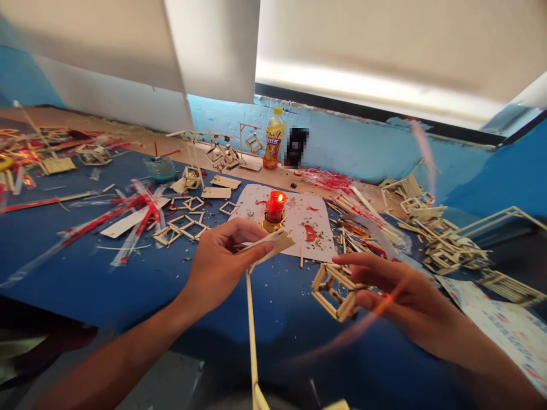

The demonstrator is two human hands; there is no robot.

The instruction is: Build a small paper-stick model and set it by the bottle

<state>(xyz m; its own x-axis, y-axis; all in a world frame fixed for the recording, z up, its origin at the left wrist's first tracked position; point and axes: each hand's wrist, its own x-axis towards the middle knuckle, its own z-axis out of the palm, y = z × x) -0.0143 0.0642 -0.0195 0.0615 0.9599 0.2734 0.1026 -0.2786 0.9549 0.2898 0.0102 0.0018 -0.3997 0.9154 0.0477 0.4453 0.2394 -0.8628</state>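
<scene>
My left hand (231,250) is closed on a thin wooden board (277,246), pinched between thumb and fingers. From the board's underside a long thin stick (251,319) runs down toward me, its lower end near the bottom edge of the view. Between the thumb and fingers of my right hand (393,293) is a small cube frame (333,290) made of wooden sticks, held just above the table. Beyond my left hand, a lit red candle (277,206) stands on a white sheet (252,199) strewn with dark crumbs and red bits.
Stick frames (182,228) and red-and-clear plastic wrappers (141,213) lie left on the blue table (171,296). An orange drink bottle (273,142) stands by the wall. Several finished stick pieces (448,245) pile up at right, beside loose sticks (363,210). A glass jar (160,169) stands farther left.
</scene>
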